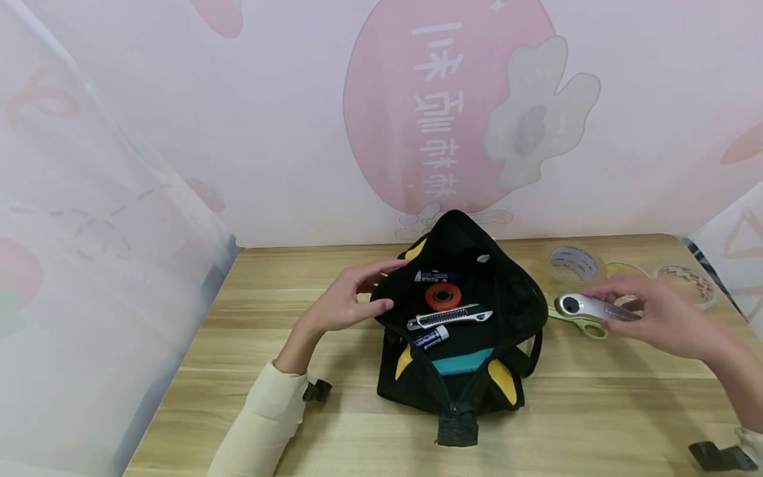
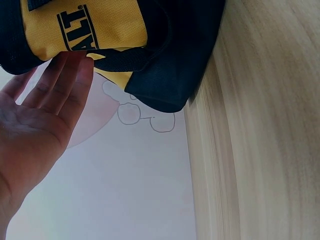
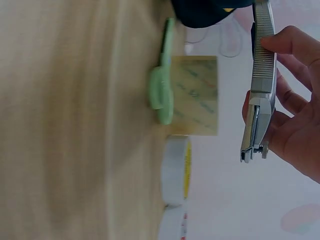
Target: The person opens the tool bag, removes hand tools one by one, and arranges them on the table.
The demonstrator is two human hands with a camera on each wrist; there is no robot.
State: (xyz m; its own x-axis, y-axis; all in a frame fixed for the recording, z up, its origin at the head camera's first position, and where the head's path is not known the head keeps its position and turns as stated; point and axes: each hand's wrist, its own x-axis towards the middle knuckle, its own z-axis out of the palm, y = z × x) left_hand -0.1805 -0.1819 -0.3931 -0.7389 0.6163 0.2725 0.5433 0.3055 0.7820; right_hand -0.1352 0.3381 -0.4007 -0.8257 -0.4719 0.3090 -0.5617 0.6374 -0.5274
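One silver, ribbed metal hand tool (image 1: 605,310) is clasped by the right-hand grip (image 1: 670,318), fingers and thumb curled around it, above the wood-grain table (image 1: 602,411) and just right of the black-and-yellow fabric bag (image 1: 426,396). The left-hand grip (image 1: 341,299) is unclenched, its extended fingers touching the left edge of the bag's mouth. Inside the bag lie a red round disc (image 1: 431,298), a silver-and-black slide cutter (image 1: 450,317) and a flat teal object (image 1: 462,363).
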